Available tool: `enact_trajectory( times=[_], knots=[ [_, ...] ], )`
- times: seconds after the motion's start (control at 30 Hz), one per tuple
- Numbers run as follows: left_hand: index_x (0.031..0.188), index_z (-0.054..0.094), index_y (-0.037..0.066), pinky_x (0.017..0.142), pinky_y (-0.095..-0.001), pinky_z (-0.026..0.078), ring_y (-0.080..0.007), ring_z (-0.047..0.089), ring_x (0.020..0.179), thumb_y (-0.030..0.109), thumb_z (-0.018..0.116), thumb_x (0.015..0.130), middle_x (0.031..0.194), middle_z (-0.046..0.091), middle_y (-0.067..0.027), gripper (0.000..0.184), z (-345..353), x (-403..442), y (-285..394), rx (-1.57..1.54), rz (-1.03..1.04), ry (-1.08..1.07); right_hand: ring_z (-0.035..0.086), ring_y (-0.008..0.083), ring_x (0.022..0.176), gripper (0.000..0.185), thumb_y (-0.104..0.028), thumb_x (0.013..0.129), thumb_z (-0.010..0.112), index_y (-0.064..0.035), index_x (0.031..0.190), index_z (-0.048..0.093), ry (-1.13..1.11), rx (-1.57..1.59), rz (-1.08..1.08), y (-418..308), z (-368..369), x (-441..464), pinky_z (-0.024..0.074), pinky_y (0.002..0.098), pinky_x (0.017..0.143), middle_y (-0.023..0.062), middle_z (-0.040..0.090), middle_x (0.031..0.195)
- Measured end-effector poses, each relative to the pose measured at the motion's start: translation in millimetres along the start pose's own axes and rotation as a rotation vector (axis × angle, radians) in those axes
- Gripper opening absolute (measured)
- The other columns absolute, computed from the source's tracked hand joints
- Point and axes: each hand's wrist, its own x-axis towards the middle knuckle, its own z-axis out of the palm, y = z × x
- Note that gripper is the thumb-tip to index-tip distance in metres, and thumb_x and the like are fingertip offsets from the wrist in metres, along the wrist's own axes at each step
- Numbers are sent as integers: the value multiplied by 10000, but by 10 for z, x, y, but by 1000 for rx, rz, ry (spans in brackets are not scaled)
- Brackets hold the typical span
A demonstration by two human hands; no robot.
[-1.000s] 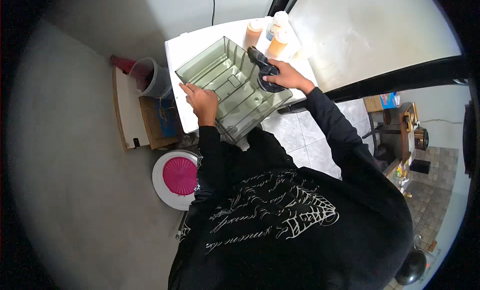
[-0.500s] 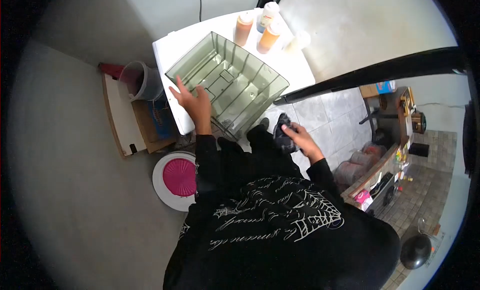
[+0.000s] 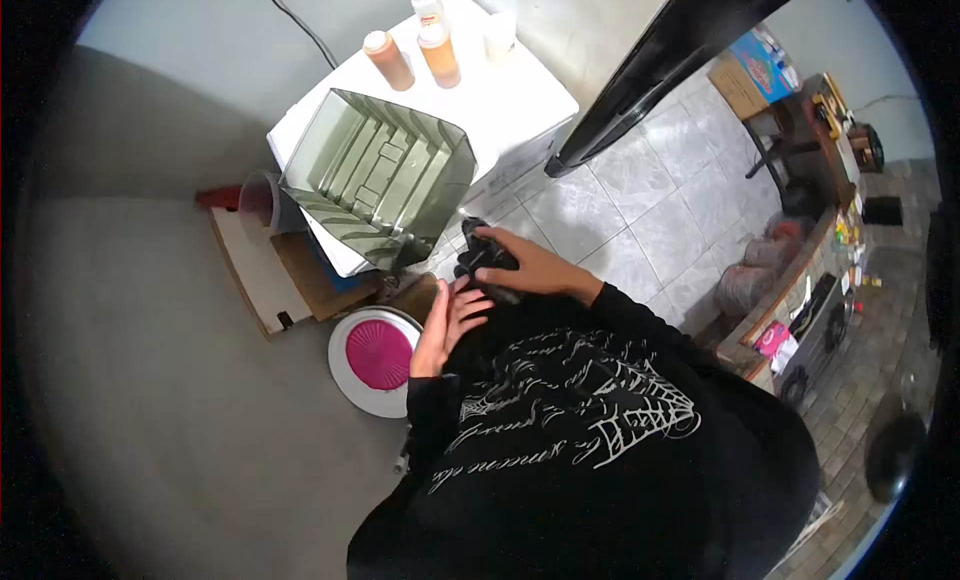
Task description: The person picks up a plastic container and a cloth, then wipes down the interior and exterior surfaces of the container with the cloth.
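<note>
A bunched black cloth (image 3: 478,248) is gripped in my right hand (image 3: 532,266), in front of my body. My left hand (image 3: 448,327) is just below and to the left of it, fingers stretched and apart; its fingertips come close to the cloth, and I cannot tell whether they touch. Beyond both hands, a clear greenish-grey plastic drawer (image 3: 330,140) rests tilted on a white-topped surface (image 3: 510,110), its ribbed inside facing up. A corner of the drawer overhangs the near edge.
Several bottles, among them a brown sauce bottle (image 3: 390,62), stand at the back of the white top. On my left are a round white lidded bin (image 3: 345,375) with a pink centre and a clear bucket (image 3: 262,202). A dark upright panel (image 3: 660,75) rises at right.
My left hand has left the drawer and come down towards my right hand. The right hand has brought the black cloth left and closer in. The camera view has turned.
</note>
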Motion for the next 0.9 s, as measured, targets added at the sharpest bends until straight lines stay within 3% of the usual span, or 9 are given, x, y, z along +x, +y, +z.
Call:
enact_trajectory(
  times=[0.03, 0.13, 0.2, 0.3, 0.43, 0.57, 0.63, 0.77, 0.9],
  knots=[
    [1444, 549, 48, 922, -383, 585, -223, 714, 1086, 673, 470, 1074, 1161, 724, -83, 730, 298, 48, -111, -149, 101, -110, 641, 358, 1260, 907, -546, 939, 768, -1, 1572, 414, -84, -15, 2, -52, -76, -80, 498, 421, 1069, 278, 642, 1364],
    [1315, 640, 78, 861, -340, 585, -152, 706, 1011, 522, 550, 1099, 1140, 727, -45, 502, 944, 205, -358, -224, 128, 97, 619, 454, 1283, 850, -455, 899, 811, 9, 1526, 472, -92, -233, -277, 106, -191, -357, 496, 461, 1078, 308, 622, 1386],
    [1251, 682, 73, 803, -297, 573, -117, 696, 932, 387, 608, 1103, 1104, 732, -27, 355, 1007, 354, -738, -251, 234, 276, 631, 444, 1263, 797, -407, 897, 817, 13, 1497, 501, -106, -170, -311, 169, -322, -577, 500, 456, 1069, 294, 633, 1368],
    [1181, 707, 75, 724, -319, 564, -140, 694, 819, 434, 612, 1086, 1031, 731, -15, 384, 1308, 214, -951, -257, 280, 507, 672, 402, 1186, 579, -257, 933, 793, 6, 1406, 589, -27, -68, -293, 247, -492, -843, 532, 436, 998, 241, 682, 1271],
    [1205, 715, 45, 910, -407, 591, -251, 739, 994, 451, 540, 1063, 1097, 772, -76, 464, 880, -59, -1174, -534, 345, 581, 682, 302, 1186, 480, -217, 980, 760, -28, 1397, 618, -19, 0, -175, 168, -605, -1156, 560, 386, 929, 178, 691, 1280],
    [1154, 688, 113, 848, -395, 586, -238, 713, 947, 395, 570, 983, 1067, 737, -56, 350, 216, -188, -1233, -593, 519, 613, 680, 253, 1183, 443, -212, 1013, 733, -56, 1413, 626, -57, 38, -128, -3, -642, -1134, 571, 366, 907, 135, 691, 1299],
    [1127, 654, 133, 789, -377, 567, -197, 672, 882, 353, 606, 977, 1023, 686, -28, 271, 322, -287, -949, -483, 544, 885, 677, 250, 1188, 433, -212, 1017, 723, -57, 1410, 629, -68, -10, -167, -190, -639, -1014, 572, 368, 908, 131, 686, 1311],
    [1101, 629, 109, 760, -366, 537, -148, 622, 876, 168, 637, 1004, 1009, 642, -12, 114, -3, -56, -519, -356, 899, 896, 653, 293, 1225, 437, -210, 991, 741, -42, 1381, 636, -18, -116, -330, -615, -530, -569, 551, 404, 947, 149, 647, 1361],
    [1190, 647, 45, 874, -348, 530, -158, 645, 992, 167, 649, 1025, 1079, 676, -26, 206, -423, 352, -70, -408, 951, 1003, 583, 364, 1322, 456, -235, 941, 782, -48, 1339, 661, 201, -411, -675, -940, -259, 186, 457, 478, 1090, 154, 621, 1393]
  ],
)
